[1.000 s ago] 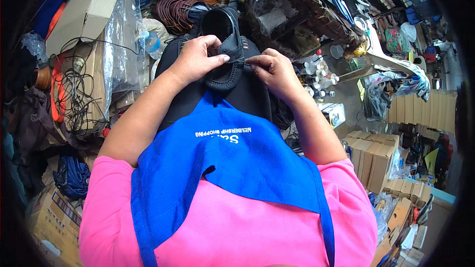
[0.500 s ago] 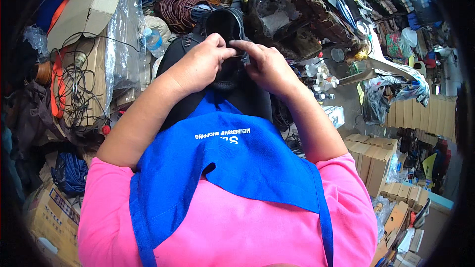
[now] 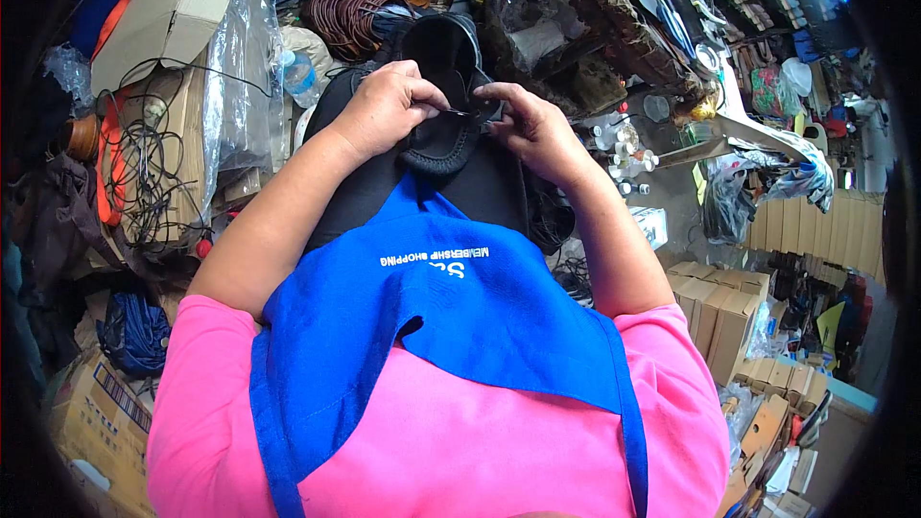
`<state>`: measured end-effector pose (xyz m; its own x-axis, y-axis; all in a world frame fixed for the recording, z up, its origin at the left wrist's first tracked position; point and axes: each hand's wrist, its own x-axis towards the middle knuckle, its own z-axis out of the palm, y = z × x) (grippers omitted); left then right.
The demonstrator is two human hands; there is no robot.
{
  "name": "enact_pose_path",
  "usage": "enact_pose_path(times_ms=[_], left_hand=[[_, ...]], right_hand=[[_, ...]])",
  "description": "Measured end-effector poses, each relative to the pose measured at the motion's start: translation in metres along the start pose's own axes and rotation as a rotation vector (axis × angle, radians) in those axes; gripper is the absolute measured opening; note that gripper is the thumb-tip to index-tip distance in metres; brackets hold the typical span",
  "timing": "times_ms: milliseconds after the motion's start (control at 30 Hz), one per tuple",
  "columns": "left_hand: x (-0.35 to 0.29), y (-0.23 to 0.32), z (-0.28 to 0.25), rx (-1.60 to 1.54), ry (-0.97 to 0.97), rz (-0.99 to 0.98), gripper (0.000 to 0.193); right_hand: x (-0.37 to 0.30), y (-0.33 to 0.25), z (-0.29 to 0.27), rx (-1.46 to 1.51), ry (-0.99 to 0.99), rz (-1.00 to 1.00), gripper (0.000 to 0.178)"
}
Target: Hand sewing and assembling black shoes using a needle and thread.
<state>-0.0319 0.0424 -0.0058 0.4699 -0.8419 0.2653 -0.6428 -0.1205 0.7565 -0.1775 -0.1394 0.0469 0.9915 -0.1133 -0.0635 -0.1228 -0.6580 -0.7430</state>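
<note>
A black shoe (image 3: pixel 432 155) with a thick stitched edge rests on my lap, its opening facing up. My left hand (image 3: pixel 389 107) is at the shoe's left side, thumb and forefinger pinched on a thin strand (image 3: pixel 455 112) that reaches across the opening. Whether this is a thread or a needle is too small to tell. On the right side, my right hand (image 3: pixel 537 132) has its bent forefinger and thumb around the dark edge of the shoe. Its other fingers are curled and partly hidden.
A coil of reddish-brown cord (image 3: pixel 350 19) lies beyond the shoe. Cardboard (image 3: pixel 177 10), plastic sheeting and a tangle of black cord (image 3: pixel 158 149) fill the left. Several small bottles (image 3: pixel 628 153) stand at the right, with stacked boxes (image 3: pixel 715 312) nearer.
My hands have moved slightly apart, the right one to the right and down. More of the shoe's opening and the thin strand now show between them.
</note>
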Motion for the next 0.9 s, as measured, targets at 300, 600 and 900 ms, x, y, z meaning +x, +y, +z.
enact_pose_path(times_ms=[300, 600, 900], left_hand=[[0.0013, -0.0044, 0.002, 0.007, -0.018, 0.015, 0.018], [0.0035, -0.0071, 0.0047, 0.031, -0.018, 0.034, 0.019], [0.003, -0.0055, 0.0059, 0.085, -0.011, 0.043, 0.017]], right_hand=[[0.0003, 0.0036, -0.0031, -0.061, -0.007, -0.027, 0.049], [-0.0017, 0.0063, -0.0033, -0.04, 0.026, -0.081, 0.05], [-0.0014, 0.0101, -0.0007, -0.02, 0.048, -0.097, 0.049]])
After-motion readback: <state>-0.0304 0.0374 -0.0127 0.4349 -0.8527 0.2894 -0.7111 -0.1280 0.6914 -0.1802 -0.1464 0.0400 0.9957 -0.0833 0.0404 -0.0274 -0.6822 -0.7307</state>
